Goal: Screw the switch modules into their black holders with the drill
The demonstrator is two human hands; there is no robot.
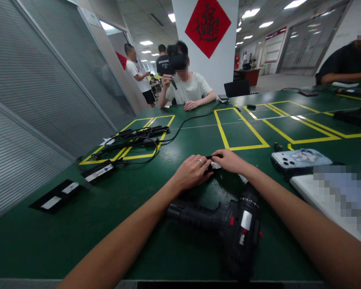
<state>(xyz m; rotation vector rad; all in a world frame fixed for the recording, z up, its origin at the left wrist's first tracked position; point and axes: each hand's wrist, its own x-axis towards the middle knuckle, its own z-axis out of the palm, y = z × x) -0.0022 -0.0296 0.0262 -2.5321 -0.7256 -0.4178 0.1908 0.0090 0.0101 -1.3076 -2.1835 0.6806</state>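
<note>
Both my hands meet over the middle of the green table [144,224]. Between them is a small black object with a pale, shiny part [215,165]; fingers cover much of it, so its kind cannot be made out. My left hand [192,171], with a ring on one finger, is closed around its left side. On its right and far side, my right hand [229,160] grips with bent fingers. Nearer to me, a black cordless drill [225,218] with red details lies on its side between my forearms, its numbered collar close to my right forearm.
Black cables and tool-like items [138,138] lie at the left inside yellow tape outlines. Two black strips with white labels [100,171] are nearer. A phone [302,158] rests at right beside a white-edged device [303,185]. Across the table a person [195,84] sits holding a tool.
</note>
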